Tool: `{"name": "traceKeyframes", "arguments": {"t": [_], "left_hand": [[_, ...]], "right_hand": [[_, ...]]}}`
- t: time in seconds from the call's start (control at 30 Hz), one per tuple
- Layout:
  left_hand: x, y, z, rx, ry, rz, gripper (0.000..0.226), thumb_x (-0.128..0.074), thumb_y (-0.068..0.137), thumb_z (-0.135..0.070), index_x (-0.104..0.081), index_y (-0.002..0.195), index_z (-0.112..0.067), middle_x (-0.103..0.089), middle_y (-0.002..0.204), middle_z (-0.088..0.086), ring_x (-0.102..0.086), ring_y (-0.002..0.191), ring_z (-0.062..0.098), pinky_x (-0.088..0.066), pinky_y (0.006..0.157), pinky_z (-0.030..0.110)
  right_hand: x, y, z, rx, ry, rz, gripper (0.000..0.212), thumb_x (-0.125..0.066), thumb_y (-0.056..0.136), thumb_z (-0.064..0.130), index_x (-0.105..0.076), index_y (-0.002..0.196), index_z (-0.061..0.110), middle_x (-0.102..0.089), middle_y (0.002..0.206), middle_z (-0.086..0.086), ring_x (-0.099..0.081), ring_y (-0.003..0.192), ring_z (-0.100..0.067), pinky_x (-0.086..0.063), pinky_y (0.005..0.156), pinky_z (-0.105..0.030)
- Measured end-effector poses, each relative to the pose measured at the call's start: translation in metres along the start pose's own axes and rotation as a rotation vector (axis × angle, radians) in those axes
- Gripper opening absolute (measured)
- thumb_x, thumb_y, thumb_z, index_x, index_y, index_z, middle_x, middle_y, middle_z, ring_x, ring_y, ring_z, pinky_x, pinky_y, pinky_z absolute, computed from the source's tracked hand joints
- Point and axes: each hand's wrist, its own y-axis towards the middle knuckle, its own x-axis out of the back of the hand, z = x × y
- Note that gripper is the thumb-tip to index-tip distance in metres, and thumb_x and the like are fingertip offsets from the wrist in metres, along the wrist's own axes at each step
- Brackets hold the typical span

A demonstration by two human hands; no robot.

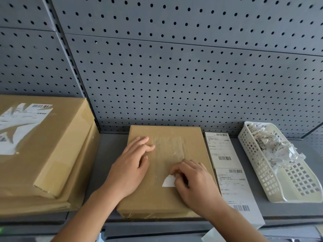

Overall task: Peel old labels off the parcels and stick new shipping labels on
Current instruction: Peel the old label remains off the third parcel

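Observation:
A flat brown cardboard parcel (pixel 162 198) lies on the grey shelf in front of me. My left hand (pixel 131 165) rests flat on its left half, fingers straight. My right hand (pixel 192 180) has its fingers curled at a small white remnant of the old label (pixel 168 182) near the parcel's middle, pinching its edge. A rubbed, glue-marked patch (pixel 167 145) shows where the label was. New shipping labels (pixel 232 179) lie in a strip just right of the parcel.
A white slotted plastic basket (pixel 272 186) at the right holds torn label scraps. Larger brown parcels (pixel 52 154) with a torn label are stacked at the left. A grey pegboard wall (pixel 174 75) stands behind the shelf.

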Motion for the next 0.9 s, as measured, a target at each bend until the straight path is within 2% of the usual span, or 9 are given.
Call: {"name": "traceKeyframes", "arguments": {"t": [0.1,0.23,0.33,0.43,0.5,0.63,0.77,0.9], "left_hand": [[0.0005,0.0,-0.0003,0.004,-0.003,-0.004,0.036,-0.042,0.106,-0.024,-0.052,0.135,-0.042,-0.022,0.156,-0.036,-0.001,0.146,-0.017,-0.028,0.116,0.032],[0.0009,-0.0005,-0.0016,0.003,0.001,-0.003,0.036,-0.042,0.106,-0.024,-0.052,0.135,-0.042,-0.022,0.156,-0.036,-0.001,0.146,-0.017,-0.03,0.113,0.031],[0.0009,-0.0009,-0.0017,0.008,0.004,-0.002,0.036,-0.041,0.105,-0.025,-0.052,0.135,-0.043,-0.022,0.156,-0.036,0.0,0.146,-0.017,-0.03,0.113,0.031],[0.001,-0.0006,-0.001,0.005,0.0,-0.002,0.036,-0.042,0.106,-0.024,-0.052,0.135,-0.043,-0.022,0.156,-0.036,0.0,0.146,-0.017,-0.029,0.115,0.032],[0.0009,-0.0009,-0.0012,0.005,0.004,0.0,0.036,-0.042,0.106,-0.024,-0.052,0.135,-0.042,-0.022,0.156,-0.036,0.0,0.146,-0.017,-0.028,0.115,0.032],[0.0016,-0.0007,-0.0025,0.018,-0.001,0.005,0.036,-0.042,0.106,-0.025,-0.052,0.135,-0.044,-0.022,0.156,-0.037,0.001,0.145,-0.018,-0.028,0.115,0.033],[0.001,-0.0001,-0.0014,0.017,0.005,0.005,0.036,-0.042,0.106,-0.026,-0.051,0.134,-0.045,-0.022,0.156,-0.037,0.0,0.146,-0.017,-0.032,0.116,0.038],[0.002,-0.0004,-0.0025,0.022,0.007,0.006,0.036,-0.041,0.106,-0.026,-0.051,0.134,-0.044,-0.021,0.156,-0.037,0.001,0.146,-0.018,-0.032,0.116,0.036]], "right_hand": [[0.0014,-0.001,0.0025,0.015,0.008,0.009,0.012,-0.047,0.078,0.022,-0.054,0.073,0.03,-0.05,0.074,0.019,-0.047,0.072,-0.005,-0.042,0.069,-0.029],[0.0017,0.0,0.0011,-0.011,0.036,0.004,0.015,-0.047,0.083,0.024,-0.061,0.083,0.029,-0.056,0.08,0.018,-0.05,0.077,-0.003,-0.04,0.078,-0.024],[0.0031,-0.0009,0.0024,0.022,0.012,0.038,0.013,-0.046,0.078,0.023,-0.055,0.07,0.028,-0.051,0.071,0.017,-0.046,0.071,-0.006,-0.043,0.071,-0.031],[0.0049,-0.0006,0.0015,-0.012,0.083,0.024,0.015,-0.046,0.081,0.025,-0.06,0.079,0.029,-0.053,0.075,0.017,-0.047,0.07,-0.002,-0.039,0.077,-0.023],[0.003,0.0004,0.0017,-0.018,0.043,0.012,0.015,-0.047,0.082,0.026,-0.062,0.083,0.03,-0.053,0.076,0.019,-0.047,0.072,-0.001,-0.038,0.076,-0.021],[0.0031,-0.0018,0.0031,0.017,0.017,0.042,0.011,-0.047,0.076,0.022,-0.051,0.068,0.029,-0.05,0.07,0.017,-0.045,0.069,-0.005,-0.041,0.069,-0.03],[0.0017,0.0007,0.0015,-0.034,0.042,0.017,0.017,-0.046,0.083,0.025,-0.062,0.085,0.03,-0.059,0.082,0.019,-0.051,0.077,-0.001,-0.039,0.08,-0.021],[0.0023,-0.0007,0.0031,-0.008,0.02,0.033,0.012,-0.046,0.077,0.023,-0.053,0.071,0.029,-0.054,0.073,0.016,-0.046,0.07,-0.004,-0.043,0.072,-0.031]]}}
